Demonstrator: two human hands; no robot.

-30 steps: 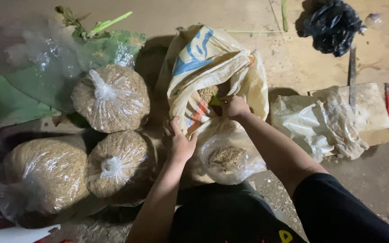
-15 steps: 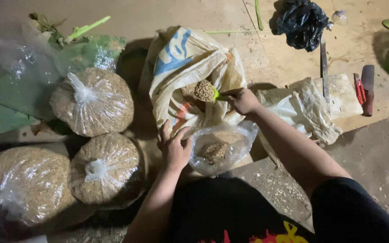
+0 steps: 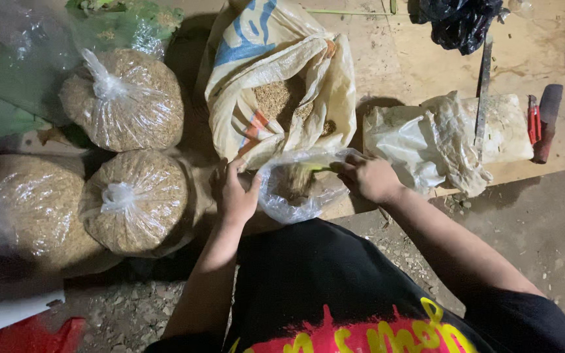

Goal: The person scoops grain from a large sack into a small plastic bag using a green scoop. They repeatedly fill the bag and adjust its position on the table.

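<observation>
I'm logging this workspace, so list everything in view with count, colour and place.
Small plastic bag: one, clear, held open at centre.
Woven sack: one, white with blue and orange, open, behind it.
Tied bags of grain: three, clear, left.
Crumpled bags: pale pile, right.
Black bag: one, top right.
Blade: one, long, right.
Left hand: grips the bag's rim.
Right hand: tips a greenish scoop in.

A white woven sack (image 3: 276,85) with blue and orange print stands open behind a small clear bag (image 3: 299,189).
</observation>
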